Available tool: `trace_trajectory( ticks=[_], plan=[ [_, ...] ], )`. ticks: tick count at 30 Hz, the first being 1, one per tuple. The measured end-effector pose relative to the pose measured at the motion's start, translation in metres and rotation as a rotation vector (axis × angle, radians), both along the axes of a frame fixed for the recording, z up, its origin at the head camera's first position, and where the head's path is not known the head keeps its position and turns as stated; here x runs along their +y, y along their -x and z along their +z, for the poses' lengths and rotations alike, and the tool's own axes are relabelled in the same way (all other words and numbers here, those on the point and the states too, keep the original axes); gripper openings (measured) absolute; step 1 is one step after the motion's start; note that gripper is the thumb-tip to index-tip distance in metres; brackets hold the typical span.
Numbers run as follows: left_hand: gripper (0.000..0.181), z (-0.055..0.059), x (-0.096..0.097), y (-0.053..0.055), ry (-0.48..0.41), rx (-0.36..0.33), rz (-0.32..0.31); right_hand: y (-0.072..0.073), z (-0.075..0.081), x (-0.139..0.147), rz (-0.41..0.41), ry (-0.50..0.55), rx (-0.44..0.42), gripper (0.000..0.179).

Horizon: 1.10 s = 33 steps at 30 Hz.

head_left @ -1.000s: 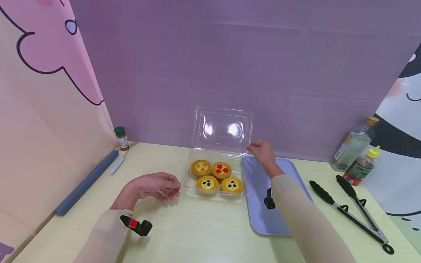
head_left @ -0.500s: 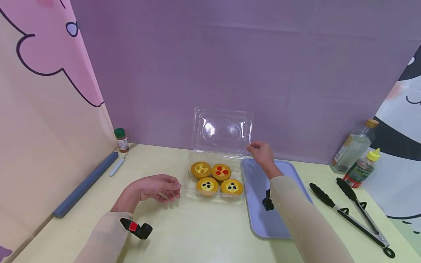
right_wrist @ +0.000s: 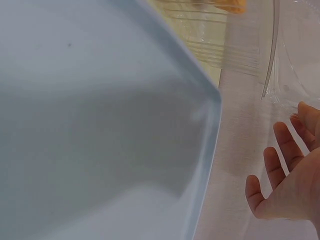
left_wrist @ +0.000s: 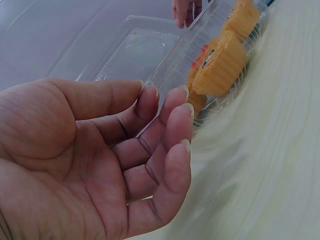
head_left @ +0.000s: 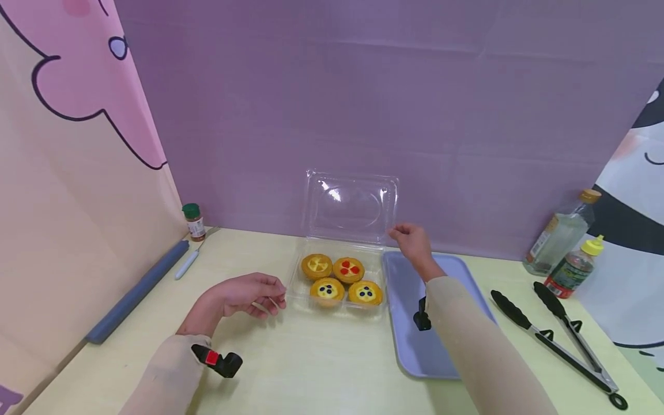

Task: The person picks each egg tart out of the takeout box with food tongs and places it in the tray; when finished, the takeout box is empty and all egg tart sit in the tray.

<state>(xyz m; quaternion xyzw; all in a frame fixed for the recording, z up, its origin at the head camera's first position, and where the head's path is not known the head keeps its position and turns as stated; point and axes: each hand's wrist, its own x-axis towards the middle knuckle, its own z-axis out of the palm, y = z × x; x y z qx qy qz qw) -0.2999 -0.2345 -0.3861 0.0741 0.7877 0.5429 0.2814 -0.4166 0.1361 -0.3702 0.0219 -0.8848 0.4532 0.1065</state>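
Clear plastic clamshell box (head_left: 376,267): on the table (head_left: 321,363), its open top facing up, long side running left to right.
Lid (head_left: 351,206): stands up at the back, long side also left to right.
Tarts (head_left: 349,269): four sit in the box.
Left hand (head_left: 251,295): narrow pinch on the box's front left corner.
Right hand (head_left: 412,245): pinches the lid's right edge.
Tray (head_left: 420,351): just beside the box, on the right.
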Motion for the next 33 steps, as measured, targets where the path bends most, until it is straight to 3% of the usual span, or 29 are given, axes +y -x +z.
trace_trajectory(
  ticks=[33],
  plan=[
    [0.030, -0.0007, 0.0018, 0.0015, -0.019, -0.017, 0.018, 0.0064, 0.0000, -0.0029, -0.021, 0.055, 0.000, 0.035]
  ],
)
